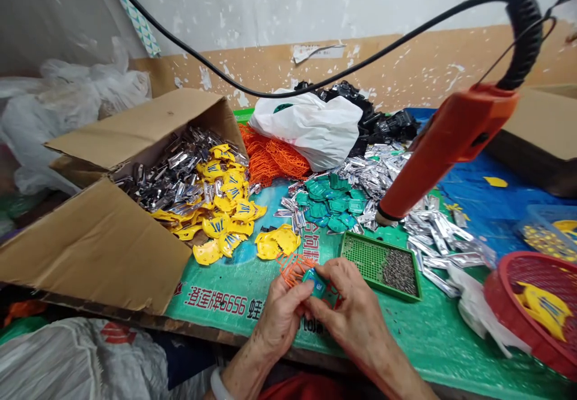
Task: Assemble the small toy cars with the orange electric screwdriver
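Close together above the front of the green tabletop, my left hand (282, 310) and my right hand (351, 304) both grip a small teal plastic part (315, 283). An orange plastic lattice piece (294, 267) sticks out past the left fingers, held along with it. My fingers are closed, and they hide much of both parts. Just beyond lie yellow plastic pieces (277, 242). To the right of my hands sits a green mesh tray (369, 267) with small screws (399, 269) heaped at its right end. A pile of teal parts (331, 201) lies behind.
A red electric screwdriver (444, 150) hangs at the right from a black cable (288, 92). An open cardboard box (103, 237) spills chrome and yellow pieces on the left. Orange lattice pieces (274, 156), a white bag (311, 126) and silver strips (378, 168) lie behind. A red basket (505, 304) stands right.
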`<action>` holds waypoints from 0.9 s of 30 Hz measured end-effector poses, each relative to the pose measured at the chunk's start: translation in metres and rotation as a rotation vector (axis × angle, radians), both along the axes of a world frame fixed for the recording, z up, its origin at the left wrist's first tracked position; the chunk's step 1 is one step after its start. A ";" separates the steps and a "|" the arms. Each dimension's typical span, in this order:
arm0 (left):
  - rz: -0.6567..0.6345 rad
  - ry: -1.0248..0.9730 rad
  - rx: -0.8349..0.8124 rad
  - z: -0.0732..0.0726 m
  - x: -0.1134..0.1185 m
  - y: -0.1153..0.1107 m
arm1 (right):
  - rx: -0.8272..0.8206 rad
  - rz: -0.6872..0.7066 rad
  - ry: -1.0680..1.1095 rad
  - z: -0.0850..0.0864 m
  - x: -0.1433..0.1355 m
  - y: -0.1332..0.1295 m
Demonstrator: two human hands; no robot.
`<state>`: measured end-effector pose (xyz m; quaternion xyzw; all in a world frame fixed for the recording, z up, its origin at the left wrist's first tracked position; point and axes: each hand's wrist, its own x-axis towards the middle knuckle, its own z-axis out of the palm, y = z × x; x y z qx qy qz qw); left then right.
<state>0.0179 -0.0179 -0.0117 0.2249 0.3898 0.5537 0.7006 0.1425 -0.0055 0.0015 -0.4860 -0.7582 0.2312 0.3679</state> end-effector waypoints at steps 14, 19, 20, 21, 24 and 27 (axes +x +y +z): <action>-0.012 0.073 -0.056 0.001 0.001 -0.001 | -0.077 -0.037 0.104 -0.011 -0.006 -0.009; -0.018 0.128 -0.066 -0.001 -0.001 0.002 | -0.001 -0.076 0.095 -0.020 -0.007 -0.013; -0.012 0.133 -0.072 -0.002 -0.001 0.002 | 0.015 -0.072 0.089 -0.021 -0.007 -0.013; -0.008 0.135 -0.078 -0.002 -0.002 0.002 | 0.026 -0.066 0.087 -0.022 -0.006 -0.014; -0.016 0.132 -0.085 -0.004 -0.001 0.002 | 0.018 -0.049 0.099 -0.023 -0.004 -0.013; -0.036 0.129 -0.090 -0.004 0.000 0.001 | 0.004 -0.048 0.122 -0.022 -0.002 -0.012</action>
